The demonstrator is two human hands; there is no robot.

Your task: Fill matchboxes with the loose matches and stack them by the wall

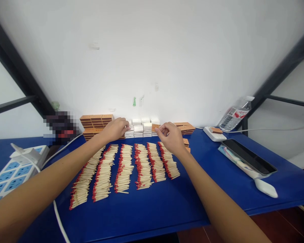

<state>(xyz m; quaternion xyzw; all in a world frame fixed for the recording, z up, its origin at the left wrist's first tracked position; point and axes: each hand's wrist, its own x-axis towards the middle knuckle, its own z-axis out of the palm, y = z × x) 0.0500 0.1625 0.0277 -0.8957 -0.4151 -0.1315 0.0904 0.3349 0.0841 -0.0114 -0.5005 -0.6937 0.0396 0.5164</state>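
Note:
My right hand point(171, 137) pinches an orange matchbox point(155, 127) between thumb and fingers, just in front of the stacked white matchbox trays point(138, 130). At the left end of those white stacks is my left hand point(117, 129), its fingers closed at the edge of the pile; what they hold, if anything, is hidden. Orange matchboxes point(96, 118) are piled behind my left hand, and more orange matchboxes point(184, 127) lie behind my right. Several rows of red-tipped matches point(124, 167) spread over the blue table point(147, 216) between my forearms.
A power strip point(16, 172) with a white charger point(26, 155) and cables sits at left. On the right are a phone point(248, 157), a white earphone case point(266, 188), a plastic bottle point(235, 114) and a white adapter point(214, 135) bearing one orange box. A wall rises behind.

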